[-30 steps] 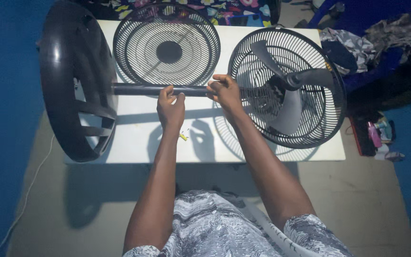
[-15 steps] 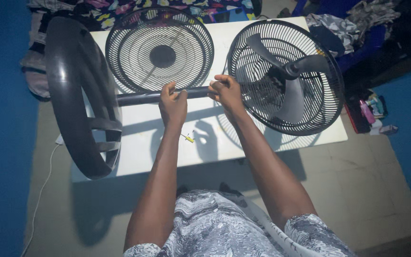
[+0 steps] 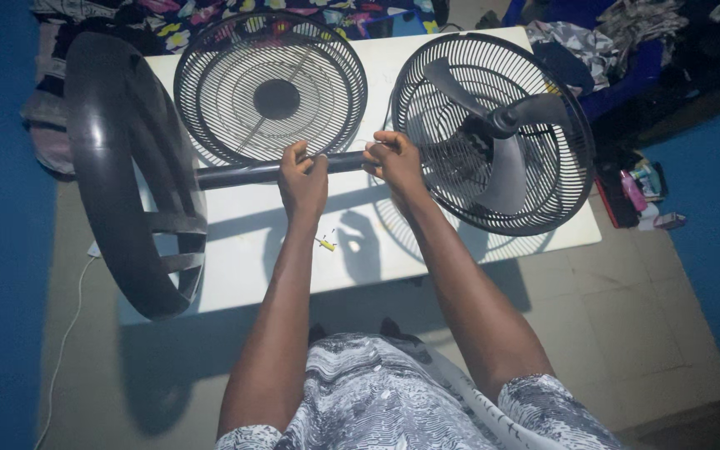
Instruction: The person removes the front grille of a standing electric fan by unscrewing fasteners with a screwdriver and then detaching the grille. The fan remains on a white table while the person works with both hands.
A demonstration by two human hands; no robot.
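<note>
Left hand (image 3: 303,179) closed around the dark pole (image 3: 252,171) of a stand fan, fingers curled over its top, thumb side toward the person. Right hand (image 3: 395,160) closed on the same pole just beside the left, at the end where the pole meets the fan head (image 3: 493,133). The pole lies level across the white worktop (image 3: 243,250), running from left to right in front of the person. At its left end, the round dark base (image 3: 131,175) stands on edge, hanging partly over the worktop's left side. At its right end, the fan head lies with its rear grille down and its grey blades (image 3: 502,158) uncovered. Behind the pole, between base and head, a loose front grille (image 3: 270,87) lies flat on the worktop. A small yellow piece (image 3: 325,244) lies on the worktop just below the left wrist. Heaps of cloth (image 3: 602,37) at the far edge and right; a white cable (image 3: 64,333) on the tiled floor (image 3: 643,317) at left.
</note>
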